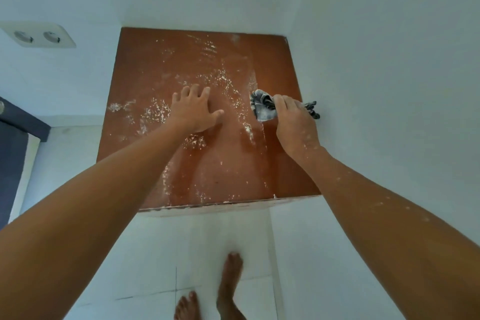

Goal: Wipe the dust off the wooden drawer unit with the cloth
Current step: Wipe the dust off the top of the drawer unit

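- Two walls hem the unit, one behind and one tight along its right side; only the front edge and the left side open onto the floor, so push the dust toward you or leftward, never into the corner.
- Most of the unit's top carries white dust, thickest across the middle and left; the strip nearest the right wall looks cleaner, which suggests the wiping is at an early stage.
- Your left hand lies flat, fingers spread, holding nothing, pressed on the dusty middle. Lift it clear before the stroke reaches it, or it will smear.
- Your right hand is closed around the bunched cloth near the right edge. Flatten the cloth for wider contact and make long overlapping strokes.
- Mind your bare feet just below the front edge.
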